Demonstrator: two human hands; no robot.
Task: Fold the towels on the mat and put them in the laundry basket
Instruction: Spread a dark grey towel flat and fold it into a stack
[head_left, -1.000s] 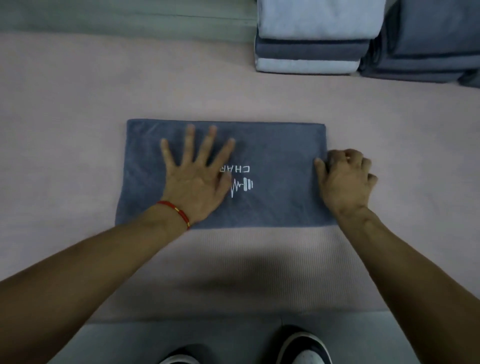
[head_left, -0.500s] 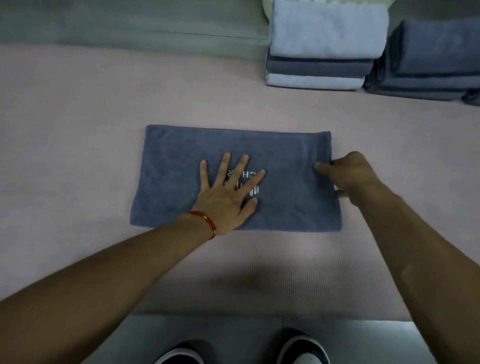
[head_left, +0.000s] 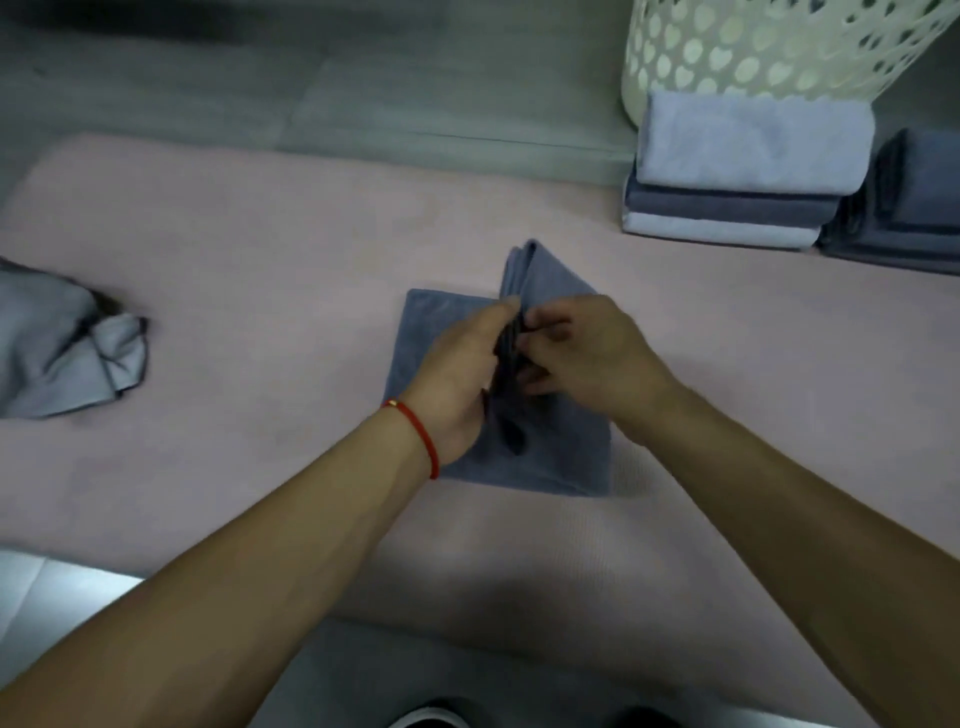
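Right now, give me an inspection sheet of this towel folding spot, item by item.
Surface: pink mat on a grey floor.
Job's things: dark grey towel half folded, right part lifted; white laundry basket at the far right.
Clutter: crumpled light towel at the left; two stacks of folded towels before the basket.
Grippers: left hand and right hand both grip the towel's fold.
Cables: nothing seen.
Surroundings: shoes at the bottom edge.
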